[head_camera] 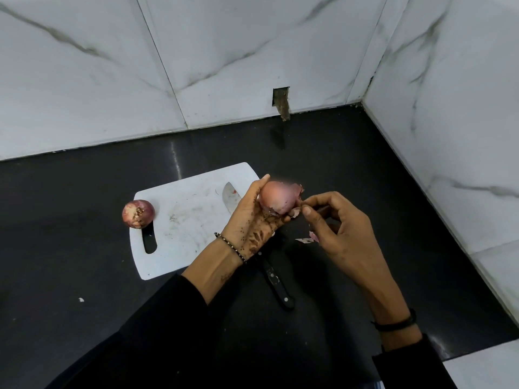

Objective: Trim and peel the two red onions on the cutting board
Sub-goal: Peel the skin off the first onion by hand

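My left hand (251,220) holds a partly peeled red onion (276,199) above the right edge of the white cutting board (185,220). My right hand (334,228) pinches a loose flap of the onion's skin at its right side. A second red onion (138,213), still in its skin with the root end up, rests at the board's left edge. A knife lies under my left hand, its blade (230,196) on the board and its black handle (276,284) on the counter.
Bits of onion skin (307,239) lie on the black counter (365,178) right of the board. Marble walls close the corner behind and to the right. A small white scrap (81,299) lies at the lower left.
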A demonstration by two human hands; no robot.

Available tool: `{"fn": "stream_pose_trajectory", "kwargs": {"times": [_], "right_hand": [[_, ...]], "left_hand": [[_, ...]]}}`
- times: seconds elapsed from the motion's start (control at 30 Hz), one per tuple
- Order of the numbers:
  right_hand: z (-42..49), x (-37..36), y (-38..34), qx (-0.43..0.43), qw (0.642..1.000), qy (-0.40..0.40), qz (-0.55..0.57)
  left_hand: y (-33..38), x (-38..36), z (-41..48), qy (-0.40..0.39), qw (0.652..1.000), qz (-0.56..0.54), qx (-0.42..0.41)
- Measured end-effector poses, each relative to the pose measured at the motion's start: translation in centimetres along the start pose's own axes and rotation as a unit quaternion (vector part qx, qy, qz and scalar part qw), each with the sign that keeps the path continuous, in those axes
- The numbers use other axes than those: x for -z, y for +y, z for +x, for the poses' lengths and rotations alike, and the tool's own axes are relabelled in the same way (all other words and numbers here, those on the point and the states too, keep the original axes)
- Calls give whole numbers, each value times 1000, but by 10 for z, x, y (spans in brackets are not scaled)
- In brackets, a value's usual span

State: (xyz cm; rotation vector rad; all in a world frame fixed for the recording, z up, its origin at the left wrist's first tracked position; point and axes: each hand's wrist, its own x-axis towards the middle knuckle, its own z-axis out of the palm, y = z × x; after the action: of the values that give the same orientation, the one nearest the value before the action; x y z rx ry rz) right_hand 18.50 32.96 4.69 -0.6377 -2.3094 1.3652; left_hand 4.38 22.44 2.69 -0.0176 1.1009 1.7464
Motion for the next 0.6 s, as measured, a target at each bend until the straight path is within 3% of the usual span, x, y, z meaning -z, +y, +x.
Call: {"fn": "stream_pose_trajectory", "kwargs": {"times": [0.2,0.37,0.5,0.6], "right_hand": [[4,-1,4,-5,994,62,-91],[-1,-11,-5,11,992,106,-63],[-15,-36,-22,-5,999,34,-7],[-18,-60,-28,-20,999,-13,-24]], "left_hand": [[0,3,-1,-19,1000,-21,5],[0,-5,-1,11,1000,-20,-11],[-6,-8,3,52,999,-12,-12],[-15,-7,8,70,996,52,4]]}}
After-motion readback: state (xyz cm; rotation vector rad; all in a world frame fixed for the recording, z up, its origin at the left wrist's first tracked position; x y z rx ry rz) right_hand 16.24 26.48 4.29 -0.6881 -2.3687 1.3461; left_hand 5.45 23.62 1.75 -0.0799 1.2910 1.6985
